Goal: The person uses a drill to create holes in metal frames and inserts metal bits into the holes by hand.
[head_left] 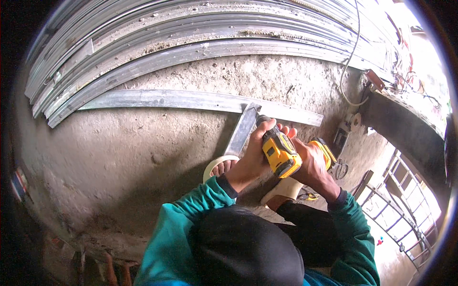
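Note:
My left hand wraps round the front part of a yellow and black cordless drill. My right hand grips the same drill at its handle, with the yellow battery end showing beyond the wrist. The drill's nose points down at the joint where a short grey metal channel meets a long flat metal bar on the ground. The drill's tip is hard to make out there. My left foot, in a light sandal, is at the near end of the short channel.
Long metal profiles, dusty with debris, lie stacked along the far side. A cable runs down at the right, near a dark beam. A metal frame stands at the lower right. The floor is rough concrete.

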A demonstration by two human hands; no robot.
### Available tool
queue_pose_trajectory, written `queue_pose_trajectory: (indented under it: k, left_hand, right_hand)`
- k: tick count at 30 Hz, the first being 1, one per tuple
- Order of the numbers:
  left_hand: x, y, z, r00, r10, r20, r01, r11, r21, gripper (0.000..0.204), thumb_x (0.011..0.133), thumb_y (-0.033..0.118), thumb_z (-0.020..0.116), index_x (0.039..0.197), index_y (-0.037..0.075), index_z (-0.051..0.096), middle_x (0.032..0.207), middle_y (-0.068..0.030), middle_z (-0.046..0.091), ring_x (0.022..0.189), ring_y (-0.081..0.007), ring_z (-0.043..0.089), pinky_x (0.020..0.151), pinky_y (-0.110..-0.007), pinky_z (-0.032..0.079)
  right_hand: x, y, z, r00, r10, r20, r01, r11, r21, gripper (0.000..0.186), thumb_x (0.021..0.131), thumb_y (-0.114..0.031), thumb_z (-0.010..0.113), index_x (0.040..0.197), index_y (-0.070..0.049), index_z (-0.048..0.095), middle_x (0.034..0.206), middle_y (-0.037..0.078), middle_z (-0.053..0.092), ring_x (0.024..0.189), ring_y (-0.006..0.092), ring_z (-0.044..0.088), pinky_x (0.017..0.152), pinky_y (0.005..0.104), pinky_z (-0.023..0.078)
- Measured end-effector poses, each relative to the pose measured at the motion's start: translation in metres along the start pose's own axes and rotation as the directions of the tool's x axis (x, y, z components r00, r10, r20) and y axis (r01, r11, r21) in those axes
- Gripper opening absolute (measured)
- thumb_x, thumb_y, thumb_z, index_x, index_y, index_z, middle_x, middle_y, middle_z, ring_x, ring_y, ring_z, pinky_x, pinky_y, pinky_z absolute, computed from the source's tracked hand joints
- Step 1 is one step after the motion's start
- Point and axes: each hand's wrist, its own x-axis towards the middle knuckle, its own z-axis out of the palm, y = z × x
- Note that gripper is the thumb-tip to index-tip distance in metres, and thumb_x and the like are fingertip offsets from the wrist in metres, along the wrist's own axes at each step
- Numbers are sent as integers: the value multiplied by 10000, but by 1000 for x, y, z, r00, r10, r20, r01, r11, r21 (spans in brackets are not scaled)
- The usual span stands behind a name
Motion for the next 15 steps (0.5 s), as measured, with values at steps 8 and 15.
queue_pose_trajectory:
  k: [8, 15]
  left_hand:
    - [5, -3, -11, 996, 80, 28, -81, 995, 52, 253, 822, 290, 648, 896, 66, 559, 887, -72, 608, 1024, -254, 587, 933, -403, 470]
    - [-2, -5, 0, 999, 40, -33, -38, 998, 49, 193, 815, 233, 661, 875, 80, 559, 867, -64, 608, 940, -222, 611, 940, -403, 474]
  right_hand:
    - [-1, -2, 0, 995, 91, 28, -91, 996, -23, 401, 747, -245, 628, 1107, -103, 525, 659, 172, 625, 592, 364, 618, 535, 453, 461]
    - [-5, 3, 6, 998, 66, 3, -66, 998, 10, 405, 733, -260, 641, 1085, -99, 520, 688, 185, 629, 602, 374, 617, 538, 460, 460]
